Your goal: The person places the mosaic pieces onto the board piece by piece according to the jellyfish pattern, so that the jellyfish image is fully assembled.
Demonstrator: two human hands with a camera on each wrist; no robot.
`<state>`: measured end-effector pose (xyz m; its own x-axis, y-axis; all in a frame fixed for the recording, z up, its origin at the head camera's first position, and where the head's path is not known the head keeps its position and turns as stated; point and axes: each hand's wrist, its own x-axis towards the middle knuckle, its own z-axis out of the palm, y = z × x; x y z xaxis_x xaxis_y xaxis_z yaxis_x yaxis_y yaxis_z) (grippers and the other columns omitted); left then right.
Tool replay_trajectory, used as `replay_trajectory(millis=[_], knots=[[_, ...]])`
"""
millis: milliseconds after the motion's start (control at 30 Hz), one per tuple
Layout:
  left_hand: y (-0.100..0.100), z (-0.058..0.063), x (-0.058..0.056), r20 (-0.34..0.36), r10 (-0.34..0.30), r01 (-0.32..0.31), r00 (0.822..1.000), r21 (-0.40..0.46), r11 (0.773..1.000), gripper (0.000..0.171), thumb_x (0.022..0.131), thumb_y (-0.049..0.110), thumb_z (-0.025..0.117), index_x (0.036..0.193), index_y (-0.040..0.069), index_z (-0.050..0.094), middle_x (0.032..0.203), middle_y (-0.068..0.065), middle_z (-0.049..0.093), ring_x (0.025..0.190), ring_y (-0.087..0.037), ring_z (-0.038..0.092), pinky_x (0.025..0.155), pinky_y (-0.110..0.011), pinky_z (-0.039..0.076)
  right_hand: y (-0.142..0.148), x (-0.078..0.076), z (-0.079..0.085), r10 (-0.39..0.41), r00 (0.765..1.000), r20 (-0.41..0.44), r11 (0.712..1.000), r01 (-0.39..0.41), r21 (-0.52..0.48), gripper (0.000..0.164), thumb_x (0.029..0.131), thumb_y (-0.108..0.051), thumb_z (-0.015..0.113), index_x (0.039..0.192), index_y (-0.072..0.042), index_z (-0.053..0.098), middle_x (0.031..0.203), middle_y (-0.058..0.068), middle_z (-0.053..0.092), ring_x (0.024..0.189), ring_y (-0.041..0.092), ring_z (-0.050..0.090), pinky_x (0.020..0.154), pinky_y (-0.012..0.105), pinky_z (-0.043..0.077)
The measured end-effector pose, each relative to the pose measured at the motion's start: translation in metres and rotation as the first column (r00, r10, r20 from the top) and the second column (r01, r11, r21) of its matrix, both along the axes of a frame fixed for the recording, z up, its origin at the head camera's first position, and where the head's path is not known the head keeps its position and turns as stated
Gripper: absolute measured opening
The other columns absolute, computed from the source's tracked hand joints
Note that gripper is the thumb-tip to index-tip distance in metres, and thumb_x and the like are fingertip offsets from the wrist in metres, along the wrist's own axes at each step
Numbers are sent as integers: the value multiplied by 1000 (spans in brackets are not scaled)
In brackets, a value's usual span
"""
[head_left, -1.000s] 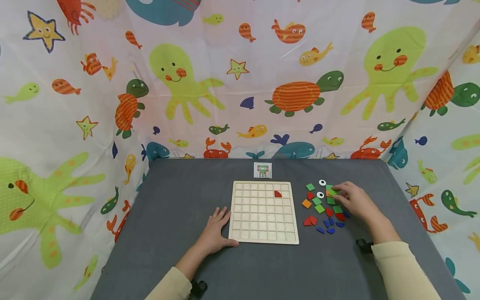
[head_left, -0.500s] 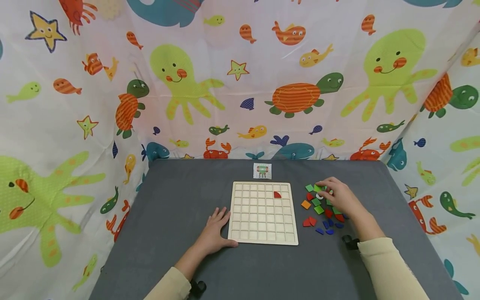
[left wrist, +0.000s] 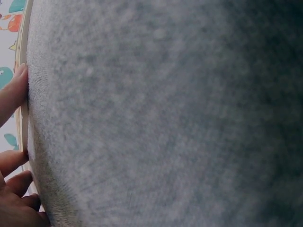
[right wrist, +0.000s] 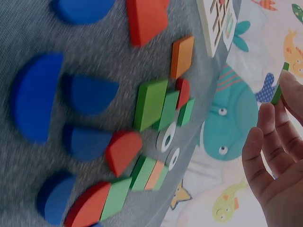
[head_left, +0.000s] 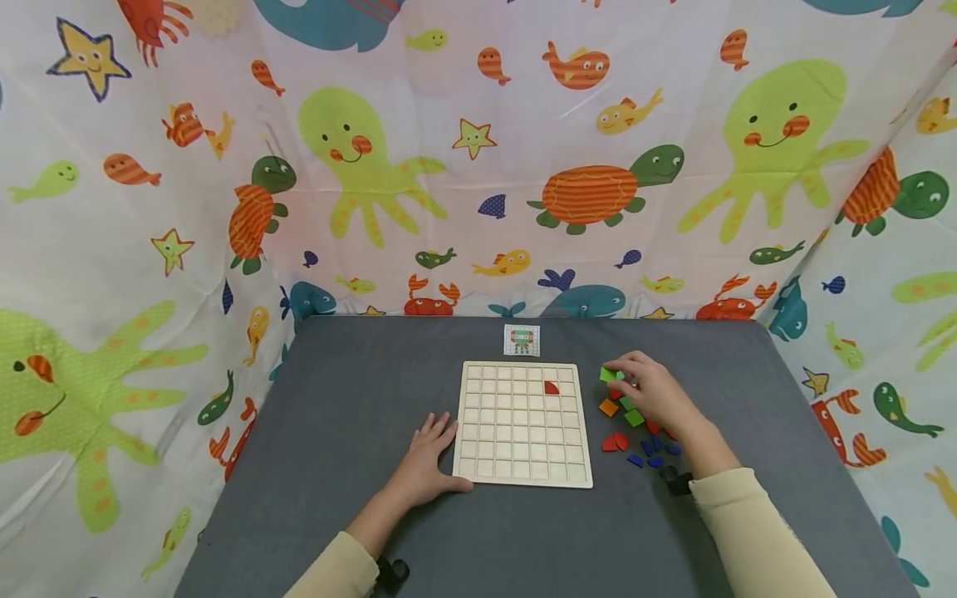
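Note:
My right hand (head_left: 660, 397) pinches a thin green square tile (head_left: 607, 374) between thumb and fingers, above the loose pieces; in the right wrist view this tile (right wrist: 280, 84) shows edge-on at the fingertips. A pale wooden grid board (head_left: 504, 453) lies in the middle of the table, one red quarter-round piece (head_left: 551, 388) in its upper right area. Along the board's lower left edge rests my left hand (head_left: 426, 467), fingers spread and thumb at the near corner. The left wrist view shows its thumb and fingertips touching the board's side.
Right of the board lie loose blue half-round pieces (right wrist: 38, 98), red pieces (head_left: 616, 442), an orange square (head_left: 608, 407), more green squares (head_left: 634, 417) and two white rings (right wrist: 166, 136). A small picture card (head_left: 521, 340) lies behind the board. A sea-animal curtain (head_left: 449, 183) surrounds the grey table.
The right hand has moved left across the loose pieces, toward the board, carrying the green tile. The left hand and the board have stayed in place.

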<state>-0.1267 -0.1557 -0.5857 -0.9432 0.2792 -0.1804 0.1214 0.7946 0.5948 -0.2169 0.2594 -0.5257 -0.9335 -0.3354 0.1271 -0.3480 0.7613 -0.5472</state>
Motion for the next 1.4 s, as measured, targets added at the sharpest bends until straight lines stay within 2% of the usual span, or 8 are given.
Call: replay_trajectory(millis=[233, 433, 633, 1033, 1300, 1400], knots=[[0, 1, 0, -7, 0, 0, 1000, 1, 1000, 113, 69, 50, 91, 158, 10, 35, 167, -11, 24, 157, -36, 8, 124, -60, 16, -17, -4, -2, 37, 999, -10, 999, -37, -21, 32, 95, -15, 72, 126, -6, 70, 117, 13, 63, 80, 16, 52, 59, 26, 47], [0, 0, 0, -3, 3, -3, 1000, 3, 1000, 113, 69, 49, 91, 158, 10, 35, 167, -11, 24, 157, -36, 8, 124, -60, 15, -29, -8, -1, 43, 999, -6, 998, -43, -36, 31, 95, -16, 71, 125, -8, 71, 116, 12, 63, 81, 17, 50, 62, 28, 44], [-1, -3, -1, -8, 2, -2, 1000, -5, 1000, 113, 68, 50, 91, 158, 10, 35, 167, -10, 24, 157, -36, 8, 123, -61, 16, -40, -10, -5, 53, 998, 25, 998, -52, -39, 31, 95, -14, 71, 125, -7, 71, 116, 11, 62, 82, 17, 53, 63, 29, 47], [-1, -1, -2, -8, 4, -4, 1000, -5, 1000, 113, 69, 50, 91, 158, 11, 35, 167, -10, 24, 157, -36, 8, 124, -60, 15, -64, -17, -5, 102, 995, -2, 993, -102, -56, 28, 95, -13, 72, 122, -8, 73, 113, 10, 64, 79, 16, 52, 63, 31, 45], [-1, -3, -1, 11, 11, -11, 1000, -3, 1000, 113, 68, 49, 92, 158, 11, 35, 168, -9, 23, 157, -35, 7, 124, -59, 15, -79, -22, -7, 102, 993, 51, 994, -100, -53, 28, 95, -15, 71, 123, -9, 72, 116, 10, 65, 83, 17, 55, 67, 31, 48], [0, -3, -2, -5, 3, -3, 1000, 2, 1000, 113, 68, 48, 92, 158, 10, 35, 168, -10, 23, 157, -36, 8, 124, -60, 15, -83, -24, -6, 97, 993, 60, 994, -94, -52, 28, 96, -16, 71, 123, -11, 72, 116, 7, 64, 84, 17, 56, 68, 32, 48]])
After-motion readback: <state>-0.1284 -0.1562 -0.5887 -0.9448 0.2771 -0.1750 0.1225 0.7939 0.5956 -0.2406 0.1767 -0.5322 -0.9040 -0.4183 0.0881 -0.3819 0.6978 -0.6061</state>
